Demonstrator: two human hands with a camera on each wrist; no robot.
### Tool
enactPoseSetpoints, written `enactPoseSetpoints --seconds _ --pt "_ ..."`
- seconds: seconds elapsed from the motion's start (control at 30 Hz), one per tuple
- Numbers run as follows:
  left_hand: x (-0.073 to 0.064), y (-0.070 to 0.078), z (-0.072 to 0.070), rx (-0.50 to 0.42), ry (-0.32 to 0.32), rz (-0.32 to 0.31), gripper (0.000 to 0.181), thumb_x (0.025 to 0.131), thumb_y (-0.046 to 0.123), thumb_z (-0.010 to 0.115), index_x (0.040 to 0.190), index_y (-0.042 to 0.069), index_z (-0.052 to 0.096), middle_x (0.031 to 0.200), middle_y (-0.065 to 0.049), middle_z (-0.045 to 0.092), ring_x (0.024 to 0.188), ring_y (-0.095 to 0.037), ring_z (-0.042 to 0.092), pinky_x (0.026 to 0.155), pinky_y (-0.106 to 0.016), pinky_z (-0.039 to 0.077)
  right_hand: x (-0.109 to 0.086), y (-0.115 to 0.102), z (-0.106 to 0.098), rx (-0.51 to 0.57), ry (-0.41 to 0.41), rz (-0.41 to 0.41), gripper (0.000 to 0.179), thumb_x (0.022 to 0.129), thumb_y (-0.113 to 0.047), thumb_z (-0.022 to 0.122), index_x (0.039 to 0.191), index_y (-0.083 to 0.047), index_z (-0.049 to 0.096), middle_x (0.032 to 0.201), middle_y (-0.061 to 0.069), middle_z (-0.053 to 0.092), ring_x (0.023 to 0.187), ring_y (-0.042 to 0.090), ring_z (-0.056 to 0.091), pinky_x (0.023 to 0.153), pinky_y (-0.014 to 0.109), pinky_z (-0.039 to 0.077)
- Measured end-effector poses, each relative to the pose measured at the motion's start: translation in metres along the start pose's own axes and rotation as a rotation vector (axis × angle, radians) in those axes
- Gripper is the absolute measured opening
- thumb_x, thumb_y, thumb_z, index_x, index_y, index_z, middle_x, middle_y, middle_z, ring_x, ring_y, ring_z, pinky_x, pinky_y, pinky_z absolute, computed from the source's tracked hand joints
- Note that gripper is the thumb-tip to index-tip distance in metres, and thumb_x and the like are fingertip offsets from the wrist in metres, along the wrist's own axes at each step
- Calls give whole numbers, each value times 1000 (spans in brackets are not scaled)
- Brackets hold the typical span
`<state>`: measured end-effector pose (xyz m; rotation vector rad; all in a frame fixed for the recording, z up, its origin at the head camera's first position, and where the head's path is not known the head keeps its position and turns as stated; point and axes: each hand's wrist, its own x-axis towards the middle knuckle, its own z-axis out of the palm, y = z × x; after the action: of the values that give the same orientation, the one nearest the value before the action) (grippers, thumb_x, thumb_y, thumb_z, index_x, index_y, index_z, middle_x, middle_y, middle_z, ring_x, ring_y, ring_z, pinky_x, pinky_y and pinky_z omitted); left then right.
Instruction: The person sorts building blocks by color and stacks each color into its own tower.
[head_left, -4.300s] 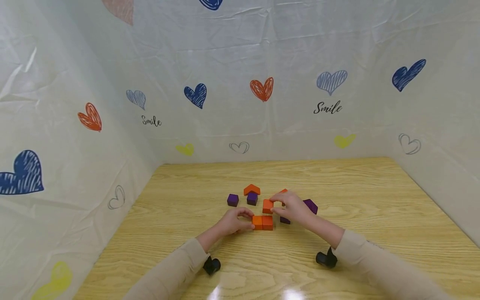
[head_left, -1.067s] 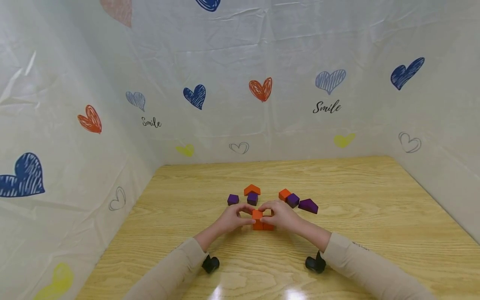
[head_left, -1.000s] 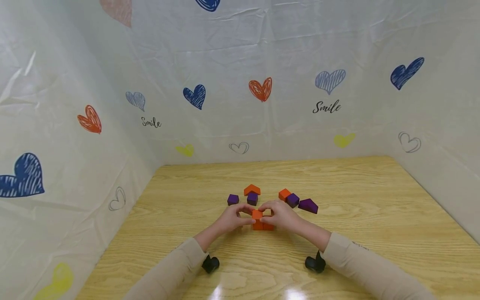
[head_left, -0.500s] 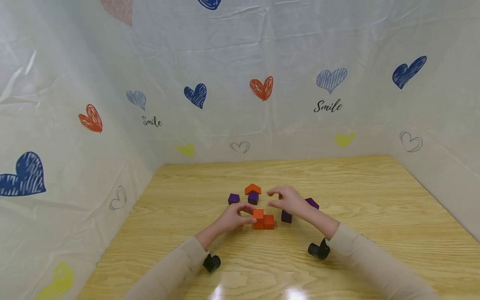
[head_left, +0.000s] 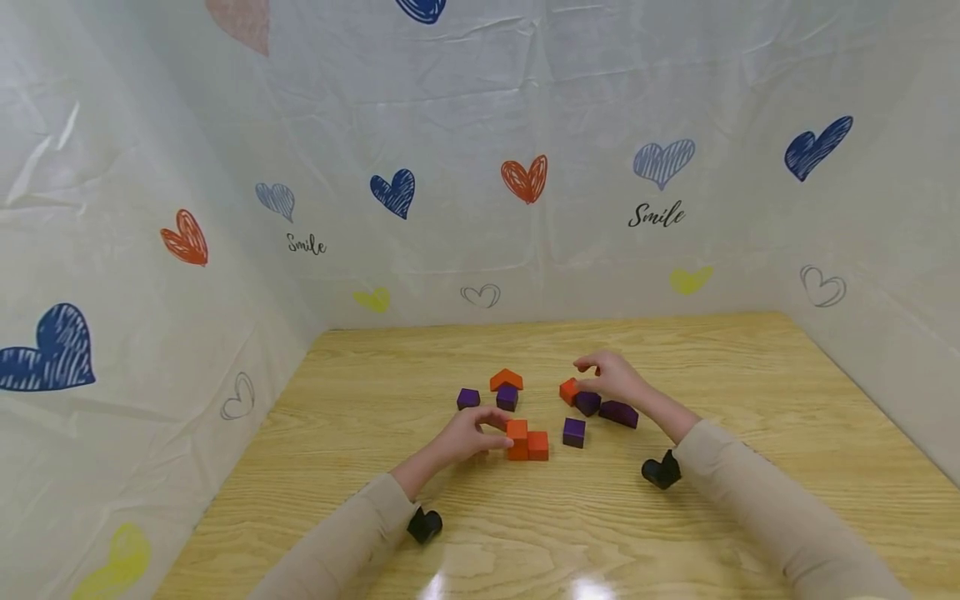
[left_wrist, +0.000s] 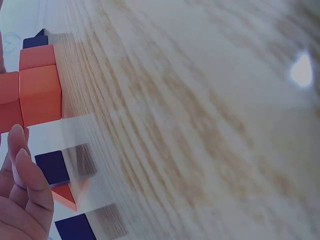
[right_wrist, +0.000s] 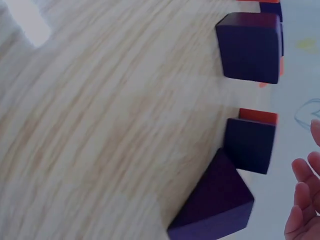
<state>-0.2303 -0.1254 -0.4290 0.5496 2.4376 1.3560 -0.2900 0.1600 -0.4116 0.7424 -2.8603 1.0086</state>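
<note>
My left hand (head_left: 468, 437) holds the small orange stack from its left side, thumb in front and fingers behind. One orange cube (head_left: 517, 429) sits atop a lower one, with another orange cube (head_left: 538, 446) against the lower one's right side. In the left wrist view, fingertips lie right at an orange cube (left_wrist: 41, 95). My right hand (head_left: 617, 379) hovers at the back right, fingers spread and thumb tip close to an orange block (head_left: 567, 391). Beside that block sit a purple cube (head_left: 588, 404) and a purple wedge-shaped block (head_left: 619, 414).
A purple cube (head_left: 573, 432) stands alone right of the stack. Behind the left hand are two purple blocks, one further left (head_left: 468, 399), one in front of an orange roof-shaped block (head_left: 506, 379). The wooden table (head_left: 360, 367) meets a heart-printed sheet (head_left: 585, 250).
The right hand brought an orange cube onto the left one of the front pair, let go, then moved back and right to the rear blocks. The left hand stayed at the stack.
</note>
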Motion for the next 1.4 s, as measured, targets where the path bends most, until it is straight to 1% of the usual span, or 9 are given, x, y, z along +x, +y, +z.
enactPoseSetpoints --seconds 0.03,0.2,0.47,0.73,0.93,1.0,1.13,1.27,1.4 --pt "0 0 0 1 -1 3 37 80 21 71 114 8 61 104 -8 62 58 -14 48 57 -32 48 0 2 1 -4 -11 -3 40 82 -14 66 115 8 58 106 23 62 83 28 55 70 39 46" --pt "0 -1 0 5 -1 6 37 81 21 71 114 8 61 103 -8 62 58 -17 48 57 -31 48 4 7 12 -19 -53 44 43 82 -15 66 116 11 57 106 24 61 90 32 58 74 40 48" --pt "0 0 1 0 4 2 37 80 20 71 113 7 62 104 -10 62 58 -14 47 57 -31 47 9 5 24 -46 -51 134 43 80 -15 68 114 11 58 106 24 61 91 31 58 78 41 48" --pt "0 2 1 -1 -2 -10 36 80 20 71 113 8 62 102 -7 62 58 -16 48 58 -32 48 12 4 26 -27 -55 160 44 79 -16 68 115 8 59 103 21 62 86 27 58 73 38 48" --pt "0 2 1 -4 -7 -8 36 81 20 71 113 9 62 102 -7 61 59 -15 47 58 -32 48 13 2 27 -134 -30 195 38 77 -24 70 106 0 65 99 14 66 84 26 58 75 43 40" --pt "0 1 1 -3 -6 -2 36 80 20 71 113 8 62 102 -7 61 58 -14 47 57 -31 48 13 1 27 -151 -22 185 37 76 -23 70 105 0 66 98 14 66 85 28 58 76 45 38" --pt "0 1 0 4 -3 4 36 80 20 71 113 8 62 102 -7 61 58 -12 47 56 -28 47 13 -1 27 -157 -14 145 34 77 -20 69 105 0 66 97 14 67 85 29 59 77 47 38" --pt "1 1 0 14 -1 -1 36 80 21 71 113 9 62 103 -6 62 61 -12 47 56 -24 45 12 -5 24 -123 -4 113 34 78 -16 67 107 2 66 95 14 67 79 25 59 74 41 42" --pt "1 0 0 18 -3 4 37 80 21 71 113 9 62 103 -7 62 63 -11 48 56 -23 44 10 -9 18 -91 7 62 33 79 -14 67 106 3 65 96 14 66 73 20 56 68 34 42"
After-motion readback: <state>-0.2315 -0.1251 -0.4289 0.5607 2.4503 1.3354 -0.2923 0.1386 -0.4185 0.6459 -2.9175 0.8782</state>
